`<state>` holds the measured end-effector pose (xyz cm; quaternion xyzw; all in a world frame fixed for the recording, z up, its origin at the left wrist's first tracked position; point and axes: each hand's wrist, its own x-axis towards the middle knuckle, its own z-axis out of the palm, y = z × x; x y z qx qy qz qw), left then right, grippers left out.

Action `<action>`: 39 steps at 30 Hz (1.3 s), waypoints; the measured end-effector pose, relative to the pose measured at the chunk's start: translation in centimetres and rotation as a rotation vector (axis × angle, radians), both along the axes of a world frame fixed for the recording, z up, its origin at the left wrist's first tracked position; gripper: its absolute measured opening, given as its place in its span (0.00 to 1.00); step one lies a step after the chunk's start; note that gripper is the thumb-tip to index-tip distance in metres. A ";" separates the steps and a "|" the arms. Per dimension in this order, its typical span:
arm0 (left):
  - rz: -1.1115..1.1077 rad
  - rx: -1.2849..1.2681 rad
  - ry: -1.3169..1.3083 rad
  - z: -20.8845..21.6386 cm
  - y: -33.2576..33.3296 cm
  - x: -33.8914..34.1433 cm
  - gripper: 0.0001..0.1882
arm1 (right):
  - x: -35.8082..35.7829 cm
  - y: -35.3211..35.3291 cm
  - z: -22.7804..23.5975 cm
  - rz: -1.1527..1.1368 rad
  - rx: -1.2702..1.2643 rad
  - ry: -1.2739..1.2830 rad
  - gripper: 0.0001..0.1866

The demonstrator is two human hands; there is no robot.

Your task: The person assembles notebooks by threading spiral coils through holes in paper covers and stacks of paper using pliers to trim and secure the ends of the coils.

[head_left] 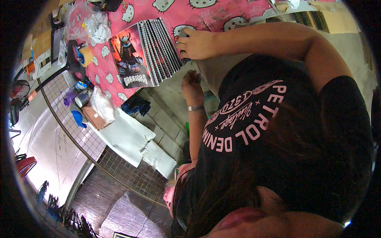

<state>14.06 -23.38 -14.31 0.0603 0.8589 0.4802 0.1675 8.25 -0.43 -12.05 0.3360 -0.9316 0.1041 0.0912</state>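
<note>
A fanned row of spiral-bound notebooks (133, 57) lies on the pink cartoon-print tablecloth (105, 73). The top cover shows a dark horned figure on a red background; the others show mostly their black-and-white bound edges. Just right of the row, my right hand (196, 44) is over the cloth with its fingers apart, holding nothing that I can see. Lower down, off the table's near edge, is my left hand (193, 84), a metal band on its wrist. Its fingers are in shadow and loosely spread, with nothing visible in them.
Clear plastic bags (93, 25) sit at the far left of the table, near a tape dispenser (81, 55). A brown box (95, 117) and a white plastic bag (104, 105) are at the left corner. A metal grid rack (67, 103) stands beyond.
</note>
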 end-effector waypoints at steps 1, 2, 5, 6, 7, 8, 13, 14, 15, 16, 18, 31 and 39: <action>0.360 0.451 -0.357 -0.2 0.8 -0.6 0.09 | -0.1 -0.2 0.1 0.016 0.009 -0.008 0.13; 0.707 0.904 -0.713 -0.5 1.4 -1.3 0.11 | -0.3 -0.4 -0.1 0.022 0.019 -0.013 0.13; 0.633 1.159 -0.780 -0.8 2.2 -2.9 0.13 | -0.9 -0.5 -0.7 0.030 -0.030 0.057 0.12; 0.638 1.192 -0.797 -1.6 1.7 -3.3 0.14 | -0.9 -0.6 -0.8 0.033 -0.063 0.095 0.12; 0.643 1.225 -0.814 -2.4 1.1 -3.8 0.14 | -1.1 -0.9 -0.9 0.041 -0.050 0.038 0.11; 0.648 1.258 -0.836 -2.6 1.0 -4.1 0.15 | -1.4 -1.1 -0.8 0.047 -0.037 -0.023 0.11; 0.587 1.374 -0.859 -2.2 1.7 -4.6 0.18 | -1.6 -1.6 -0.1 -0.006 0.021 -0.336 0.09; 0.579 1.403 -0.865 -2.0 1.9 -4.5 0.18 | -1.4 -1.6 -0.3 -0.025 0.033 -0.330 0.09; 0.617 1.385 -0.871 -1.8 2.1 -4.5 0.17 | -1.3 -1.5 -0.6 -0.045 0.045 -0.325 0.09; 0.655 1.366 -0.878 -1.6 2.3 -4.5 0.16 | -1.0 -1.1 -1.0 -0.036 0.010 -0.234 0.10; 0.689 1.351 -0.865 -1.8 2.0 -4.1 0.15 | -0.4 -0.2 -0.5 -0.003 -0.057 -0.058 0.12; 0.607 1.287 -0.767 -2.0 0.7 -3.8 0.07 | 0.5 -0.3 -0.1 -0.060 -0.092 0.056 0.13; 0.647 1.068 -0.525 -1.2 2.1 -2.1 0.03 | 0.5 -1.3 1.0 -0.099 -0.002 -0.218 0.12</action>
